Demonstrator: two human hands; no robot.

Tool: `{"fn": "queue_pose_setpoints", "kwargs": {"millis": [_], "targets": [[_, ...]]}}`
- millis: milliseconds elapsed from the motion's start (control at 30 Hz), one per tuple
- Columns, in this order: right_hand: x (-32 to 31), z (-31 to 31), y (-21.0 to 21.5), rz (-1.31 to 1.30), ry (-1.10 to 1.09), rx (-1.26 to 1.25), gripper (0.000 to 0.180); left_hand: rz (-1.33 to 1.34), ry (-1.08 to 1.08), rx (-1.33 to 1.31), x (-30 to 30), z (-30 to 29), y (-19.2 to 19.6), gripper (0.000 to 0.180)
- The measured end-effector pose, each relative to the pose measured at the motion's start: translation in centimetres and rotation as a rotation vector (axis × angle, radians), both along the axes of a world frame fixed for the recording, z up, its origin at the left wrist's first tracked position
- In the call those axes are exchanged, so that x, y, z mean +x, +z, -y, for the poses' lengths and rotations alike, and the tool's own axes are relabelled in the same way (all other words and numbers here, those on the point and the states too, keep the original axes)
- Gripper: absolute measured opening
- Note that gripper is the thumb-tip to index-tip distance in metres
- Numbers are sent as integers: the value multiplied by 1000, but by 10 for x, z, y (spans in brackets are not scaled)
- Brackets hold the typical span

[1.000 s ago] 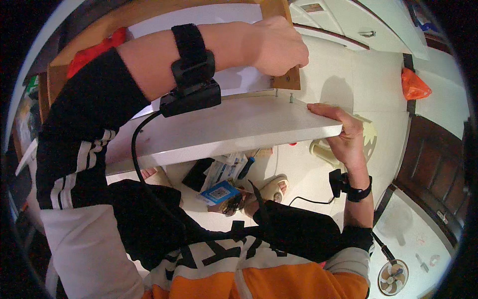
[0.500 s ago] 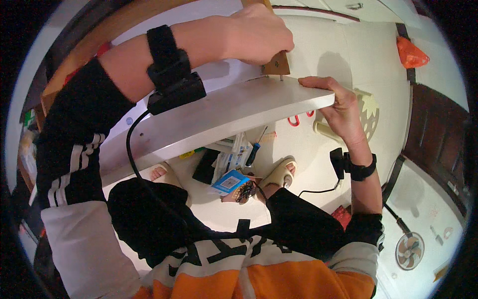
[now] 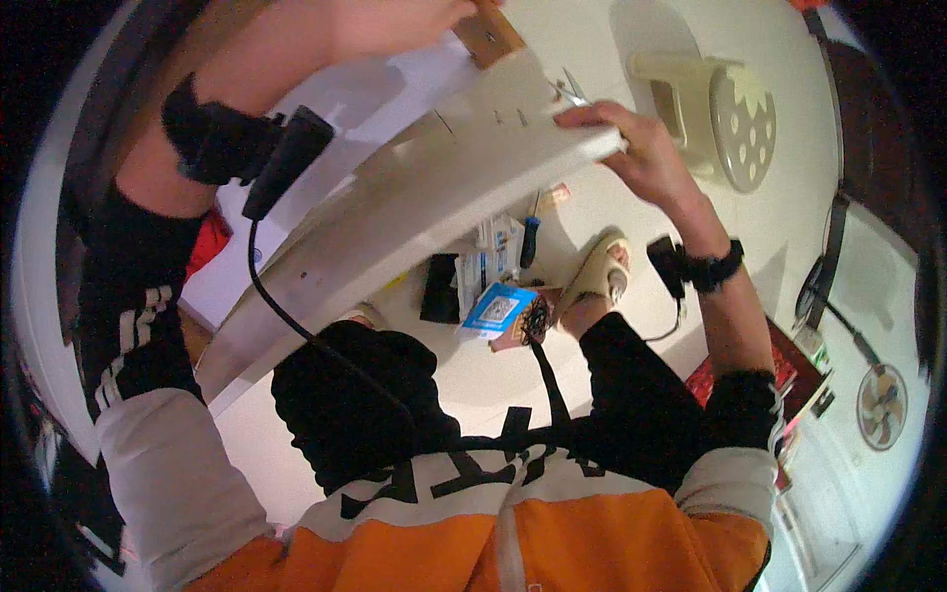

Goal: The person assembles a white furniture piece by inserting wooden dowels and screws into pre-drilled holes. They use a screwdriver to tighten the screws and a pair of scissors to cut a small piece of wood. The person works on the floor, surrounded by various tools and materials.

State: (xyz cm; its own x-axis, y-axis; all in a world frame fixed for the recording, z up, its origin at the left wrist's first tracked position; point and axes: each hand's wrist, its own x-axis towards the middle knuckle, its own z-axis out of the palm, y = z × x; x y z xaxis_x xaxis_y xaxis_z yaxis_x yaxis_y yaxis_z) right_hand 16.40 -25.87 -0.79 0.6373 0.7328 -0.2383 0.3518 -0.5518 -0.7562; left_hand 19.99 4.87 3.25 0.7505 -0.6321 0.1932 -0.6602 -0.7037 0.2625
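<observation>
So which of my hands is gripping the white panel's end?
Your right hand, gripping the white panel at its right end; the left hand is by the wooden frame.

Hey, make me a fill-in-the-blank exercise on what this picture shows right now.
1. The person's ____ hand grips the white board by one end.
2. The pale stool has round ____ in its seat.
3. The band around the right wrist is ____.

Missing words: right; holes; black.

The stool (image 3: pixel 732 118) sits on the floor (image 3: pixel 562 39) right of the board (image 3: pixel 395 222) (the fan (image 3: pixel 882 407) farther right).
</observation>
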Motion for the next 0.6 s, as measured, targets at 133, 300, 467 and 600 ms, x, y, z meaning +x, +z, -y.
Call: {"fn": "queue_pose_setpoints", "kwargs": {"millis": [133,300,467,600], "targets": [[1,-1,-28,-65,-73,-37,35,-47,10,68,-3,4,6,22],[4,-2,-42,-91,-52,74,34,-64,-41,62,-3,6,9,22],[-5,33,-75,-128,-208,210,45,-112,-66,53,5,12,-4,21],[-56,81,-126,-170,-192,-478,42,-224,-25,106,9,12,-10,22]]}}
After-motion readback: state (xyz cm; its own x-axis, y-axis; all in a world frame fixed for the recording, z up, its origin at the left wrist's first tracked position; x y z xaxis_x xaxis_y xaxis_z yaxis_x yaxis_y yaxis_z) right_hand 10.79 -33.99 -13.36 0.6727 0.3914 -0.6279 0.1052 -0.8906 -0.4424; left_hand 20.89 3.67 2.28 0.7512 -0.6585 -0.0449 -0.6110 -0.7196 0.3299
